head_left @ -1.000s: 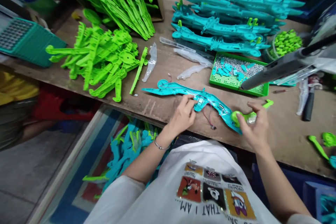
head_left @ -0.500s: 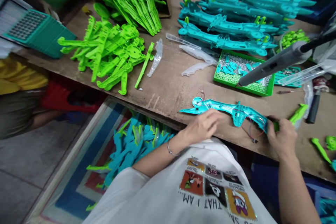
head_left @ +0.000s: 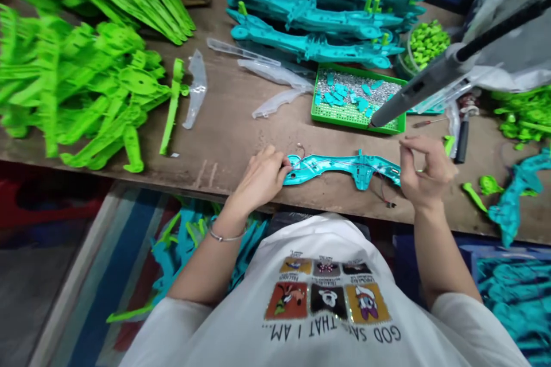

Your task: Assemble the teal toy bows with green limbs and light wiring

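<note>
A long turquoise plastic shell [head_left: 331, 165], shaped like a toy bow half, lies open side up near the bench's front edge. Thin wires run along it, and a small connector [head_left: 391, 205] dangles off its right part. My left hand [head_left: 266, 175] has its fingertips closed on the round left end of the shell. At the other end, my right hand [head_left: 426, 173] curls with thumb and forefinger tips together; anything between them is too small to make out. The tip of a lime green piece [head_left: 449, 143] shows just past that hand, which hides part of the shell's end.
Behind the shell stands a green tray [head_left: 359, 121] of screws and turquoise bits, with a grey hanging screwdriver [head_left: 413, 94] over it. Lime green parts [head_left: 99, 86] pile up at left. Turquoise shells [head_left: 310, 40] lie stacked behind. Clear plastic pieces [head_left: 275, 75] rest mid-bench.
The shell first slid right along the bench. My left hand went from its middle to its left end. My right hand has come off the green piece, its fingers now curled above.
</note>
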Tool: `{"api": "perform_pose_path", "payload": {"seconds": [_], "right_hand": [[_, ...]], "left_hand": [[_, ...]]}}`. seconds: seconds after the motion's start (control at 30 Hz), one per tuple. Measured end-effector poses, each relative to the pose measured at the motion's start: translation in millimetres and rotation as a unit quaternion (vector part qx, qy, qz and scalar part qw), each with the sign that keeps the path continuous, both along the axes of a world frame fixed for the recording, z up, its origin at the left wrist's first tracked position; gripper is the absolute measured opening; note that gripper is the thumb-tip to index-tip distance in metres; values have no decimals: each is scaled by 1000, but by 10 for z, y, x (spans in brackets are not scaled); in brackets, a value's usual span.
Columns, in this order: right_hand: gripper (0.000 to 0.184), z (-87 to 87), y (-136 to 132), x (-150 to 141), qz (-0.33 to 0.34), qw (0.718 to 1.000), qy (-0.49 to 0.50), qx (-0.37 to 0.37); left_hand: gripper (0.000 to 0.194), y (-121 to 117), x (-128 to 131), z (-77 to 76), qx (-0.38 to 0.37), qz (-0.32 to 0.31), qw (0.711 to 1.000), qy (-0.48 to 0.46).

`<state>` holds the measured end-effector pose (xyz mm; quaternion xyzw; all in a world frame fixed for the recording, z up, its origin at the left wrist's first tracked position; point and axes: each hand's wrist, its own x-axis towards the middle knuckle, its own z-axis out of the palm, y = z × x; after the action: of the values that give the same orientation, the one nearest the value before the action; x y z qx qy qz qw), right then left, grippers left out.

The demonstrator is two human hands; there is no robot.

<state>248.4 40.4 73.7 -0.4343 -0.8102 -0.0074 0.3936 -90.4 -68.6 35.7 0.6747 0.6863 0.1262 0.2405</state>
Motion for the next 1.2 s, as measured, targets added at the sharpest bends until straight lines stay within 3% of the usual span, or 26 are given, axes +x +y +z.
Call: {"api": "perform_pose_path", "payload": {"seconds": [0.13,0.23,0.33,0.43,0.5,0.6,0.67,0.73,0.8,0.87,0.93,1.0,1.07,1.1,1.2], "right_hand": [[16,127,1,24,-23,995,95,-8],[18,183,-104,-141,42,984,139,-98],[35,255,-220,-444,209,954,92,-194],[63,309,-257,-728,348,916,14,-200],[65,304,-220,-828,364,910,-27,-196],[48,237,-90,-833,341,910,-56,-231],[37,180,20,-790,345,889,-39,-299],[31,137,122,-752,364,851,8,-379],[30,108,196,-734,378,813,59,-439],[30,74,238,-736,377,795,88,-467],[31,14,255,-753,364,797,93,-472],[32,-66,256,-779,347,807,91,-470],[33,-130,241,-807,327,810,107,-475],[34,-143,226,-817,319,808,123,-480],[36,-78,167,-797,312,810,173,-464]], "left_hand": [[15,-50,88,114,65,16,997,28],[11,-48,195,274,130,28,990,-41],[6,-2,311,466,208,-4,975,-82],[6,37,412,647,246,-59,963,-90],[7,54,465,735,255,-91,958,-100],[8,105,537,783,277,-96,949,-114],[8,169,594,748,289,-80,946,-122],[8,243,669,664,303,-63,941,-135],[7,299,755,540,323,-38,933,-157],[6,314,836,391,335,3,924,-186],[15,282,895,228,322,49,919,-223],[45,221,924,67,284,72,925,-240],[69,157,923,-72,234,54,948,-210],[67,133,915,-125,209,33,961,-180],[32,104,875,-201,161,-25,981,-104]]}}
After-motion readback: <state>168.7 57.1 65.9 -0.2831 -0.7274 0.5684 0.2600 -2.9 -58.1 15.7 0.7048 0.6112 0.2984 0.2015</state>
